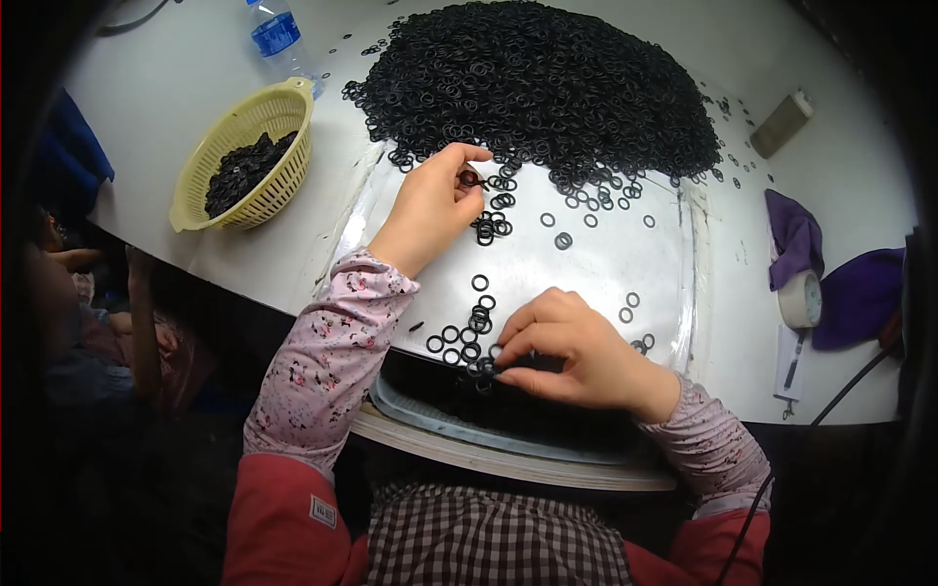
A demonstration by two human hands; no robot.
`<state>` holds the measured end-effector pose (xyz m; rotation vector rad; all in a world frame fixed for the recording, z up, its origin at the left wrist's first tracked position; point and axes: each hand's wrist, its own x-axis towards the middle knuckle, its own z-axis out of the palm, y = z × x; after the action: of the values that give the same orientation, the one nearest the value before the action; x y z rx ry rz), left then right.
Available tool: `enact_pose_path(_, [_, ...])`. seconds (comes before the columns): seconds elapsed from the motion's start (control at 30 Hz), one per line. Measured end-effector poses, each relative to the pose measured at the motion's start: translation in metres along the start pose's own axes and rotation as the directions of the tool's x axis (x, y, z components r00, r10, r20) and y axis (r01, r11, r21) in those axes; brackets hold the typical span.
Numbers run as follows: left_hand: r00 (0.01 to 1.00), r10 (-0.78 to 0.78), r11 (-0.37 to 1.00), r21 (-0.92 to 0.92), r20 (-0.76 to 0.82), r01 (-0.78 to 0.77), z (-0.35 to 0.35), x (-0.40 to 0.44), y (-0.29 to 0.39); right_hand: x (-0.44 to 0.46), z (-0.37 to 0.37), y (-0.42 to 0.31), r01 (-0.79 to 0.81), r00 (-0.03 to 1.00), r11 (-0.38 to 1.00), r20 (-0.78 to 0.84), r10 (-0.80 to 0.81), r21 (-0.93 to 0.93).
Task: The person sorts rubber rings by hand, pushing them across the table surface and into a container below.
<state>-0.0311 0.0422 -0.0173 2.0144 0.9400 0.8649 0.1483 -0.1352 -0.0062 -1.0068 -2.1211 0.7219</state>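
Black rings (480,320) meet the right hand's (576,350) barely parted fingertips; left hand (438,203) curls beside more (either grip unclear).

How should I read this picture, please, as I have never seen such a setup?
No machine here: a head-worn camera looks forward and down at the wearer's two bare hands. A large pile of small black rings lies toward the far side of the white table, with loose rings nearer. At the left are a yellow basket of dark pieces and a bottle. The left hand curls by the pile; whether it grips a ring is unclear. The right hand has its fingertips at rings near the front edge.
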Motion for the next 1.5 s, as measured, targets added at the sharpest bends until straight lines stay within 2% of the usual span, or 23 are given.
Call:
enact_pose_path(0.13, [1.000,0.003,1.000,-0.030,0.005,-0.003,0.007,0.001,0.000,-0.005,0.001,-0.017,-0.049,0.992,0.980,0.122,0.025,0.193])
enact_pose_path(0.23, [1.000,0.010,0.998,-0.067,0.020,-0.009,0.011,0.001,0.000,0.012,-0.012,-0.018,-0.228,0.974,0.907,0.083,0.212,0.355])
enact_pose_path(0.27, [0.999,0.015,0.996,-0.084,0.028,-0.012,0.012,0.000,0.000,0.024,-0.021,-0.002,-0.055,0.998,0.994,-0.030,0.058,0.095])
enact_pose_path(0.33, [1.000,-0.015,0.995,-0.097,0.020,0.017,0.012,-0.003,0.007,0.045,-0.037,0.035,-0.081,0.967,0.964,-0.256,0.014,-0.254])
enact_pose_path(0.37, [0.999,-0.028,0.995,-0.090,0.016,0.030,0.011,-0.003,0.010,0.054,-0.048,0.049,-0.139,0.954,0.856,-0.299,-0.020,-0.499])
enact_pose_path(0.4, [0.999,-0.041,0.996,-0.084,0.011,0.041,0.011,-0.003,0.012,0.059,-0.058,0.066,-0.245,0.943,0.760,-0.330,0.043,-0.602])
enact_pose_path(0.43, [1.000,0.004,0.998,-0.060,-0.018,-0.005,0.012,-0.004,0.010,0.063,-0.064,0.083,-0.281,0.938,0.705,-0.342,0.058,-0.651])
enact_pose_path(0.47, [1.000,-0.013,0.998,-0.066,0.010,0.013,0.012,-0.003,0.011,0.066,-0.069,0.095,-0.314,0.932,0.646,-0.355,0.071,-0.696])
enact_pose_path(0.53, [0.996,-0.051,0.995,-0.077,0.067,0.056,0.009,-0.003,0.011,0.062,-0.068,0.097,-0.305,0.944,0.642,-0.312,0.107,-0.703])
enact_pose_path(0.57, [0.999,-0.024,0.993,-0.110,0.045,0.029,0.011,-0.004,0.011,0.059,-0.067,0.097,-0.300,0.949,0.641,-0.288,0.127,-0.706])
enact_pose_path(0.67, [0.997,-0.004,0.995,-0.101,0.079,0.012,0.013,-0.006,0.012,0.037,-0.058,0.080,-0.222,0.975,0.728,-0.148,0.165,-0.649])
enact_pose_path(0.7, [0.993,-0.021,0.994,-0.102,0.117,0.033,0.014,-0.008,0.019,0.030,-0.056,0.074,-0.173,0.984,0.730,-0.153,0.095,-0.661])
enact_pose_path(0.8, [0.978,0.103,0.992,-0.085,0.182,-0.089,0.027,-0.020,0.029,0.011,-0.064,0.053,-0.157,0.987,0.832,-0.098,0.123,-0.532])
enact_pose_path(0.83, [0.971,0.060,0.992,-0.118,0.233,-0.034,0.030,-0.023,0.035,0.007,-0.067,0.046,-0.101,0.993,0.825,-0.103,0.052,-0.555])
enact_pose_path(0.93, [0.975,0.020,0.983,-0.184,0.223,0.022,0.034,-0.028,0.043,-0.001,-0.078,0.041,-0.196,0.975,0.940,-0.154,0.158,-0.278])
enact_pose_path(0.97, [0.979,-0.020,0.984,-0.168,0.203,0.055,0.034,-0.027,0.045,0.000,-0.077,0.042,-0.173,0.953,0.943,-0.291,0.087,-0.284])
enact_pose_path(1.03, [0.989,-0.004,0.975,-0.217,0.147,0.036,0.035,-0.023,0.034,0.003,-0.083,0.045,-0.245,0.923,0.937,-0.355,0.147,-0.249])
enact_pose_path(1.1, [0.990,-0.030,0.975,-0.214,0.141,0.060,0.030,-0.020,0.032,0.001,-0.087,0.050,-0.276,0.903,0.917,-0.405,0.145,-0.287])
enact_pose_path(1.2, [0.987,-0.067,0.975,-0.201,0.144,0.096,0.024,-0.018,0.035,-0.002,-0.088,0.046,-0.378,0.871,0.903,-0.409,0.272,-0.204])
enact_pose_path(1.3, [0.990,-0.050,0.980,-0.184,0.129,0.074,0.024,-0.019,0.032,-0.001,-0.086,0.046,-0.381,0.884,0.887,-0.384,0.267,-0.260])
enact_pose_path(1.4, [0.994,-0.009,0.994,-0.111,0.106,0.021,0.024,-0.018,0.028,-0.006,-0.088,0.041,-0.339,0.939,0.875,-0.183,0.291,-0.345])
enact_pose_path(1.43, [0.995,0.011,0.997,-0.080,0.096,-0.003,0.024,-0.018,0.026,-0.004,-0.093,0.032,-0.385,0.923,0.873,-0.110,0.370,-0.299])
enact_pose_path(1.5, [0.996,-0.001,0.997,-0.081,0.089,0.008,0.024,-0.018,0.026,0.000,-0.094,0.025,-0.568,0.822,0.823,-0.082,0.564,-0.032])
